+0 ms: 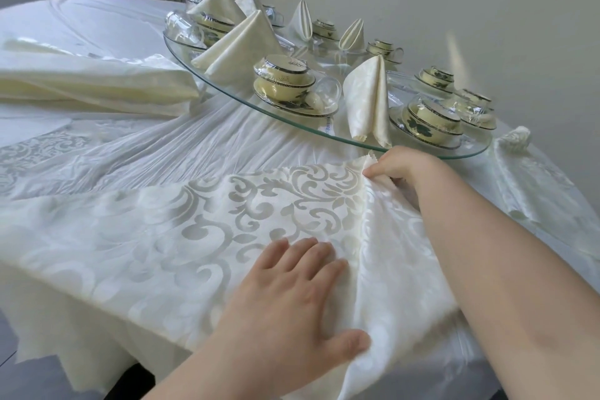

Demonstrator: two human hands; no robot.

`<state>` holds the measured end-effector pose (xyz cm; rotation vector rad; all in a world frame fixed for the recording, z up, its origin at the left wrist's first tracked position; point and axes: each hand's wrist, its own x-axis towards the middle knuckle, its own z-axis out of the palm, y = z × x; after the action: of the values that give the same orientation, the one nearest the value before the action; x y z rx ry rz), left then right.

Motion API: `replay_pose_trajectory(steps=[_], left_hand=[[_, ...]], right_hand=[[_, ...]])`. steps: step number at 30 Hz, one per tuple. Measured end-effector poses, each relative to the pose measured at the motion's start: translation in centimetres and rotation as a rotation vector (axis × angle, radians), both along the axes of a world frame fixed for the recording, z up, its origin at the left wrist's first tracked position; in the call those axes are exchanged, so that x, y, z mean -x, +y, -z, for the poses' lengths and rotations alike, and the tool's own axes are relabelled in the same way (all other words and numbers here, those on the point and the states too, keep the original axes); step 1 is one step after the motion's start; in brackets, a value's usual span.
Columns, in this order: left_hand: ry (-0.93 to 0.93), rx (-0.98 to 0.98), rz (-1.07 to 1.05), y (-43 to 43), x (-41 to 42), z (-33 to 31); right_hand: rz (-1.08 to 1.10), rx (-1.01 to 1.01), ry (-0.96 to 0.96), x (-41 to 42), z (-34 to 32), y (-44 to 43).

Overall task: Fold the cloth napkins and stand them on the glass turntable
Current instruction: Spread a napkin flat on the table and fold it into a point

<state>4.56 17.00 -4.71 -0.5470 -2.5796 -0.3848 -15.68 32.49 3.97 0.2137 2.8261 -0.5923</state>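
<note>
The left hand point(289, 286) lies palm down at the lower middle of the frame. Its fingers are straight and slightly spread and its thumb is out to the right, pressing flat on the patterned napkin point(211, 221). The forearm enters from the bottom edge.

The right arm reaches in from the lower right corner. The right hand point(399, 166) sits just below the near edge of the glass turntable point(292, 118), with its fingers curled to pinch a raised fold of the same napkin. From that pinch a ridge of cloth runs down to the left thumb.

The napkin is spread across the lower half of the frame over the white tablecloth point(81, 19). A folded napkin point(367, 101) stands on the turntable just above the right hand, beside a wrapped bowl set point(284, 78). More folded napkins stand further back. A pile of napkins point(97, 78) lies at the left.
</note>
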Motion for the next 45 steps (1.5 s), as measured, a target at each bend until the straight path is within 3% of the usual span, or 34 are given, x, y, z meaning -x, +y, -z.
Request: replay_pose_trajectory(steps=[5, 12, 17, 20, 23, 29, 38, 40, 42, 45], left_hand=[[-0.027, -0.002, -0.064, 0.1, 0.3, 0.0], [0.119, 0.029, -0.066, 1.4, 0.7, -0.2], [0.136, 0.080, -0.034, 1.5, 0.5, 0.5], [0.129, 0.101, -0.034, 1.4, 0.5, 0.6], [0.124, 0.124, -0.039, 1.5, 0.5, 0.6], [0.051, 0.170, -0.046, 1.5, 0.4, 0.1], [0.011, 0.168, -0.023, 1.3, 0.6, -0.1], [0.038, 0.154, -0.012, 1.3, 0.6, 0.0], [0.033, 0.142, 0.004, 1.3, 0.5, -0.1], [-0.045, 0.090, 0.010, 1.4, 0.3, -0.7]], right_hand=[[0.019, 0.026, 0.112, 1.0, 1.2, -1.0], [-0.060, -0.254, 0.355, 0.8, 1.9, -2.4], [-0.130, -0.095, 0.442, -4.3, 1.0, -1.2], [-0.369, 0.029, 0.503, -10.7, 2.0, 0.0], [-0.501, -0.004, 0.433, -15.0, 4.0, 0.9], [-0.502, -0.183, 0.312, -13.2, 4.9, 2.6], [-0.224, -0.325, 0.395, -8.8, 3.7, 7.8], [-0.238, -0.230, 0.533, -10.1, 2.8, 7.2], [-0.287, 0.001, 0.696, -12.8, 2.1, 5.4], [-0.414, 0.242, 0.694, -17.8, 3.3, 2.4]])
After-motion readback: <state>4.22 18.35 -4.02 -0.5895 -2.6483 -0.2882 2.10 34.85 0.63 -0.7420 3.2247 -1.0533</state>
